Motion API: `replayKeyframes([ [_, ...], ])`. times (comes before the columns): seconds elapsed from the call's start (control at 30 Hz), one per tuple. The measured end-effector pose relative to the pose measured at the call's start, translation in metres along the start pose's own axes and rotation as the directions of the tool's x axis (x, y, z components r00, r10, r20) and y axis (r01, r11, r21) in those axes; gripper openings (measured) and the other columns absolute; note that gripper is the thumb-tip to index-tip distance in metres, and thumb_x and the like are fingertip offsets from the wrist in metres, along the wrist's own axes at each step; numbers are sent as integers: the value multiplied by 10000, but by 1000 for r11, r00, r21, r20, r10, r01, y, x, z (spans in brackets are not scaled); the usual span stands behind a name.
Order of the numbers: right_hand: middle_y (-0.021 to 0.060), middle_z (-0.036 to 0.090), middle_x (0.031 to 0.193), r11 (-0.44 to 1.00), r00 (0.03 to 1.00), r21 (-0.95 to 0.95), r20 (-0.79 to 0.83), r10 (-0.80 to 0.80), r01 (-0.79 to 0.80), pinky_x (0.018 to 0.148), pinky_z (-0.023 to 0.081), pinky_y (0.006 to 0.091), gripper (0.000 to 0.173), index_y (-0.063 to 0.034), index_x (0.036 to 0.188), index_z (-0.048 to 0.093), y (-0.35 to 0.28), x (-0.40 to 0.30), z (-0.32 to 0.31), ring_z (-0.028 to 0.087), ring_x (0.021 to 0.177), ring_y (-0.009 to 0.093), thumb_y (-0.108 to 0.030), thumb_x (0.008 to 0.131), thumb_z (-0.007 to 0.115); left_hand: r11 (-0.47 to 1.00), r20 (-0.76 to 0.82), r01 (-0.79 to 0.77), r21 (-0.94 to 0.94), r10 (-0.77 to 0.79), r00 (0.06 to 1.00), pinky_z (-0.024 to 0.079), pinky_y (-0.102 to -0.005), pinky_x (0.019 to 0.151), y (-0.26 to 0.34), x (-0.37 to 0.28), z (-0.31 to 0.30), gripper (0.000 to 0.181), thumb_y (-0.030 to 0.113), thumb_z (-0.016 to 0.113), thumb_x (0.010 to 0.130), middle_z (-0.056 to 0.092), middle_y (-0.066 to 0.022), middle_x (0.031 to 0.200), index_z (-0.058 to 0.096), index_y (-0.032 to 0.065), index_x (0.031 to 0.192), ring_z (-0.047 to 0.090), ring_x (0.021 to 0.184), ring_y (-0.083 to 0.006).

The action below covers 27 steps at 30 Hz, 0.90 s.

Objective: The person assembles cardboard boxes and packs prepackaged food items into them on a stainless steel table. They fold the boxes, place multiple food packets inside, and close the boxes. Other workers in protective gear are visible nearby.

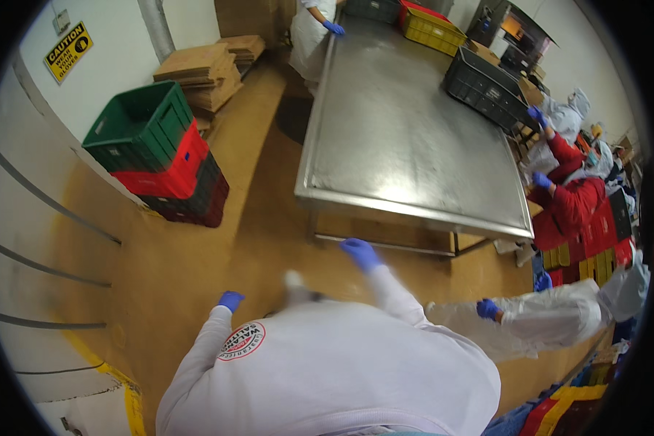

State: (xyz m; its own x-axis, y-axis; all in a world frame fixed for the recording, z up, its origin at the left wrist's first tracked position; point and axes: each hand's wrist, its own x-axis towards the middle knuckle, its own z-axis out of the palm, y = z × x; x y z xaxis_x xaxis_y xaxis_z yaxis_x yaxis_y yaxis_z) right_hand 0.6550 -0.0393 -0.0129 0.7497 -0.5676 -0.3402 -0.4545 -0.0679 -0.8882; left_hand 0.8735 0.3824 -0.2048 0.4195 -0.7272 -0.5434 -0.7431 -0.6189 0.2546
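My left hand (231, 301), in a blue glove, hangs low over the tan floor (169, 283), away from any object. Its fingers are bent and partly hidden. Out in front of my white sweatshirt (349, 365) is my right hand (361, 253), also blue-gloved and blurred. It lies nearest the front edge of a steel table (392, 131), apart from it in the picture. I see nothing held in either hand, but how far the fingers are closed is unclear.
Stacked green, red and dark crates (141, 131) stand on the left, near flattened cardboard (196, 71). A black crate (485, 90) and a yellow crate (433, 32) rest along the table's right side. Co-workers stand on the right, one in a red jacket (567, 201); another stands behind the table's left edge.
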Motion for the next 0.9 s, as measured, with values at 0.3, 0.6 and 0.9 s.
replayKeyframes([
  [0.3,54,641,928,963,965,57,3,-263,263,779,461,253,229,-13,1008,641,-140,194,73,590,866,133,-161,836,668,951,-78,-81,298,109,991,432,-413,858,-66,99,-173,279,215,413,888,646,-84,1063,652,152,1016,596,1029,-242],
  [0.6,70,632,949,913,945,246,-111,-307,326,818,474,269,176,-29,965,655,-199,339,106,606,906,163,-122,818,676,925,293,-104,366,-8,956,452,-408,895,-213,236,-220,312,292,443,899,621,-137,1108,635,121,1076,595,991,-328],
  [0.9,83,633,973,956,919,59,-297,-258,287,825,472,277,204,-27,984,660,-275,478,124,615,914,173,-142,816,670,716,-410,-162,-680,-187,893,434,-440,810,-303,530,-466,368,313,528,834,583,-252,1010,581,-30,954,546,951,-396],
])
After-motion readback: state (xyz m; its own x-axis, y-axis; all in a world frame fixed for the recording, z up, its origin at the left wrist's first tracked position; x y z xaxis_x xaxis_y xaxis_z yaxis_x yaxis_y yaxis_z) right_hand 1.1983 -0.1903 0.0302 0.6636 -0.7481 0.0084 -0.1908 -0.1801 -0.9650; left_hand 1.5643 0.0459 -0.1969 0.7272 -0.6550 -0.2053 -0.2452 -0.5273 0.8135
